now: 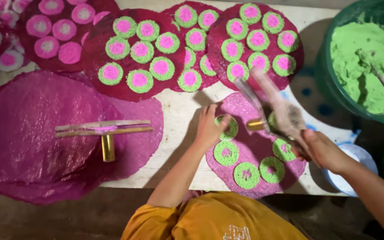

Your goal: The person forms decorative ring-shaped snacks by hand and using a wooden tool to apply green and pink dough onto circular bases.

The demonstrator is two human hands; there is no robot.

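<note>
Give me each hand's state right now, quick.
Left hand: fingers curled, resting on a green ring on the magenta sheet.
Right hand: closed grip on a blurred stamping tool.

My left hand (208, 129): arm reaching forward, palm down, fingers curled and pressing | my right hand (321, 149): forearm angled in from right, fist closed in a grip, motion-blurred.

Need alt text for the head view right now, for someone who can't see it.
Left hand presses on a green ring on a round magenta sheet, while the right hand holds a blurred T-shaped tool above it. More sheets bearing green-and-pink discs line the white table, with a green tub of paste at right.
</note>
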